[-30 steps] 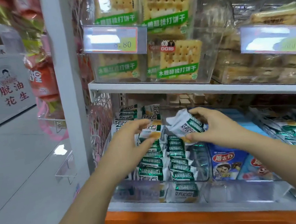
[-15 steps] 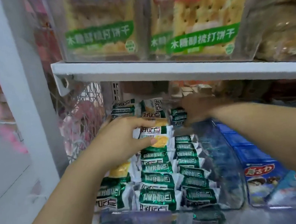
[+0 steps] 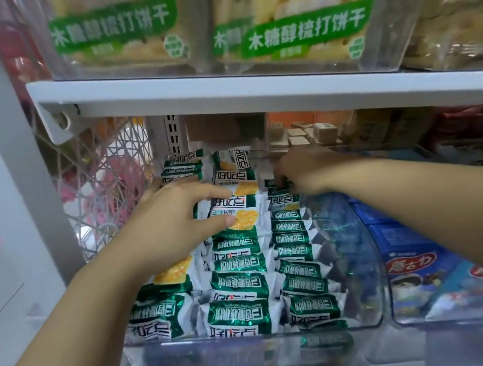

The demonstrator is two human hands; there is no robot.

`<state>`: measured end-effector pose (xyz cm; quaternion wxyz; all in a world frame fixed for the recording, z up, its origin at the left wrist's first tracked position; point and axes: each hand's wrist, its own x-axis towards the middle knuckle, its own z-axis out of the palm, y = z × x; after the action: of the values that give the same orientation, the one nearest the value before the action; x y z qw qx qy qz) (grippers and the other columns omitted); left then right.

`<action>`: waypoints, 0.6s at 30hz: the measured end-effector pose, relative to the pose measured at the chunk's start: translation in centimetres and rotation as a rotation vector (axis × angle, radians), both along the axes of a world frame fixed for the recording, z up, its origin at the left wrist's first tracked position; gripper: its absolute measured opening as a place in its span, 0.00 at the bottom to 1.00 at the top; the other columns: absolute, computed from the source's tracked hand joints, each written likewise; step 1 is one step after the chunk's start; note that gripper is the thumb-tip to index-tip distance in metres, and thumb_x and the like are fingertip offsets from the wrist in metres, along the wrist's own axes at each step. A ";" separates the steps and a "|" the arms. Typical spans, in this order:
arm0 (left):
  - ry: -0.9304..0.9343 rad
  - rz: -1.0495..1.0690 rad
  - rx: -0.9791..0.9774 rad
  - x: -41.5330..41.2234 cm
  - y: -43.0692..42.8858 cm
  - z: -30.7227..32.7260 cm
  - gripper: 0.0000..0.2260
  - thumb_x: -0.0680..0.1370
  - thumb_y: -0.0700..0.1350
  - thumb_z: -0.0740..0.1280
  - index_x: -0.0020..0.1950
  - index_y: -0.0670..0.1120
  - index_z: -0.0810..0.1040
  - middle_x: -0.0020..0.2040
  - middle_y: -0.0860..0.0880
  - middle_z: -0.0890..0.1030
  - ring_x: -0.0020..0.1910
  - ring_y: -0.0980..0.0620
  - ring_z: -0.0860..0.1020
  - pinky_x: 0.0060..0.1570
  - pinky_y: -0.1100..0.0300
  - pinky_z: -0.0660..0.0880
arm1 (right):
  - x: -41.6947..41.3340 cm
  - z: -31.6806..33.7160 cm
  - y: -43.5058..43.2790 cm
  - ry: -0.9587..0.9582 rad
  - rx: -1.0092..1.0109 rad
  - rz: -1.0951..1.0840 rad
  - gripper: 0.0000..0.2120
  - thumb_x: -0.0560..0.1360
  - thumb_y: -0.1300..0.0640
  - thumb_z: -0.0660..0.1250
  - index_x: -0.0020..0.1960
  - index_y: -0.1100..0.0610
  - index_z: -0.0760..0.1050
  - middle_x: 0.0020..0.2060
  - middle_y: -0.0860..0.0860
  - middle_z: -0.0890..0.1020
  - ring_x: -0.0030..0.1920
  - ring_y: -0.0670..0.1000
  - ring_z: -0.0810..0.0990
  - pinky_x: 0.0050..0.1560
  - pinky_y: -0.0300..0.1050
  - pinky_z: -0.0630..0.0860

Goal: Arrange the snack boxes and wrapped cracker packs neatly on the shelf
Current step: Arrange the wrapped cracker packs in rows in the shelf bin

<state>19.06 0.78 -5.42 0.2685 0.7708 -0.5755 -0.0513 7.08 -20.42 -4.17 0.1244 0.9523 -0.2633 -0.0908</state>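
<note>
Green-and-white wrapped cracker packs stand in rows inside a clear plastic bin on the lower shelf. My left hand grips one pack in the middle row between thumb and fingers. My right hand reaches to the back of the right row, under the upper shelf. Its curled fingers pinch the top of the rearmost pack there. Blue snack boxes lie in the neighbouring clear bin to the right.
The white upper shelf hangs close above my hands and carries bins of large soda cracker packs. A wire mesh panel and a white post close off the left side. Small brown boxes sit behind the bin.
My right hand carried a loose pack from the front to the back of the right row. My left hand stayed on its middle-row pack. My view moved closer and lower.
</note>
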 end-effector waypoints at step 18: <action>-0.010 0.016 0.025 -0.2 0.2 0.3 0.17 0.74 0.60 0.65 0.63 0.65 0.72 0.70 0.58 0.69 0.72 0.56 0.62 0.75 0.46 0.50 | 3.2 -1.4 -1.1 0.398 0.288 -0.153 0.28 0.73 0.71 0.65 0.71 0.56 0.68 0.69 0.59 0.70 0.58 0.58 0.79 0.59 0.51 0.76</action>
<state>18.82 1.01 -5.16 0.2565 0.7789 -0.5699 -0.0522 10.23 -21.52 -5.52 0.0297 0.9010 -0.2891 -0.3222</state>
